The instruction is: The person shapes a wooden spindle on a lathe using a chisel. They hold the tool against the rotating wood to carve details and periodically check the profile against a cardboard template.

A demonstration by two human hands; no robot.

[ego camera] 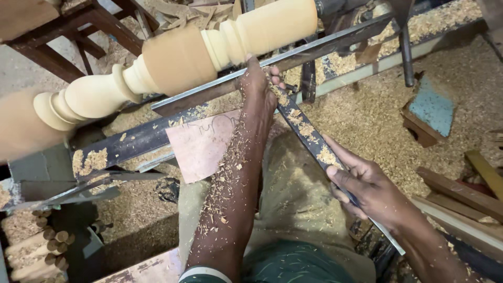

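Observation:
A pale turned wooden spindle (173, 57) with beads and coves lies across the lathe at the top, blurred as if spinning. A long flat metal chisel (306, 133), strewn with shavings, runs from the tool rest (325, 42) down to the lower right. My left hand (259, 86) presses the chisel's front end onto the rest, right by the spindle. My right hand (364, 183) grips the chisel's rear part. Wood chips cover my left forearm.
A pinkish template sheet (201, 147) with a drawn outline leans on the lathe bed (131, 141). Sawdust covers the floor. Wood offcuts (461, 188) lie at right, a blue-topped block (432, 110) beyond them, several dowels (36, 246) at lower left, a wooden stool (78, 26) at upper left.

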